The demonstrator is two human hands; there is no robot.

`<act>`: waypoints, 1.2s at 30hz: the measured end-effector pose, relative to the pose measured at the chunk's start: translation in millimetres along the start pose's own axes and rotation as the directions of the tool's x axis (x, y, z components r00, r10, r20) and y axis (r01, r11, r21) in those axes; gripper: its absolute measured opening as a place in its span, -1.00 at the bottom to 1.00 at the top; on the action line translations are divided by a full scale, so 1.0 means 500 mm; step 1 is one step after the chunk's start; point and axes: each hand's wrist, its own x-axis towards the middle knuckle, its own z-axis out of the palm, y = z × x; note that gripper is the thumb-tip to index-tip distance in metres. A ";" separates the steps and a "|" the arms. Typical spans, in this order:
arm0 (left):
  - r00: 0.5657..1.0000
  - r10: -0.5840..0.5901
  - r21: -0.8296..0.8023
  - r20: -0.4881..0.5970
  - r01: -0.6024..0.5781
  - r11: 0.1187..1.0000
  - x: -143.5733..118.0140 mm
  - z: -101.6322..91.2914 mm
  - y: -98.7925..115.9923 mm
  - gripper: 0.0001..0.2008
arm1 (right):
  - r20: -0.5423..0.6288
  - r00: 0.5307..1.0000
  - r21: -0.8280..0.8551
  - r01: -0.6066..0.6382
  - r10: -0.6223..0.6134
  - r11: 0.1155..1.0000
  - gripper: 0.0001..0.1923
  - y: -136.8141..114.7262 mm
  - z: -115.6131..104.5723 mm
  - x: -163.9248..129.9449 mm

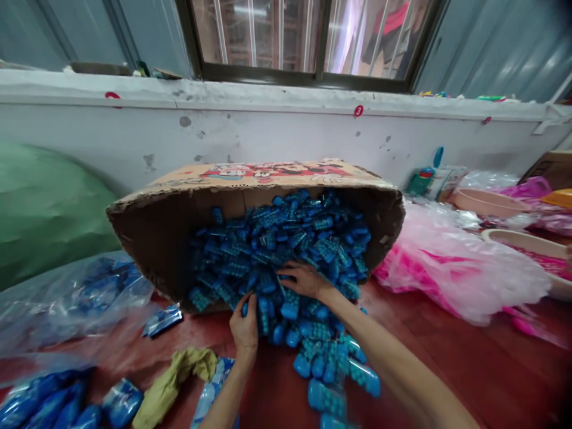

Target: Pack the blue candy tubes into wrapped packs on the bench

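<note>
A cardboard box (pixel 268 177) lies on its side with its mouth toward me. Out of it spills a heap of small blue plastic pieces (pixel 268 238), shaped like toy phones with rows of teal bumps. At the heap's front left edge, my left hand (pixel 244 325) is closed, thumb and finger pinched on one blue piece (pixel 244 308), mostly hidden. My right hand (pixel 304 279) rests on the middle of the pile, its fingers stretched out and touching pieces. More blue pieces (pixel 328 396) trail over the red surface below my right forearm.
On the left are a green sack (pixel 49 208), clear bags with blue contents (pixel 105 286) and an olive cloth (pixel 174 381). Pink and white plastic bags (pixel 465 256) and basins (pixel 491 202) stand right. Behind the box runs a white wall (pixel 286 131) under a barred window.
</note>
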 end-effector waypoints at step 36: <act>0.711 0.466 0.330 0.527 -0.676 0.658 -0.266 -0.188 -0.033 -0.49 | -0.183 0.927 -0.370 -0.372 0.326 0.851 -0.70 -0.263 0.089 -0.414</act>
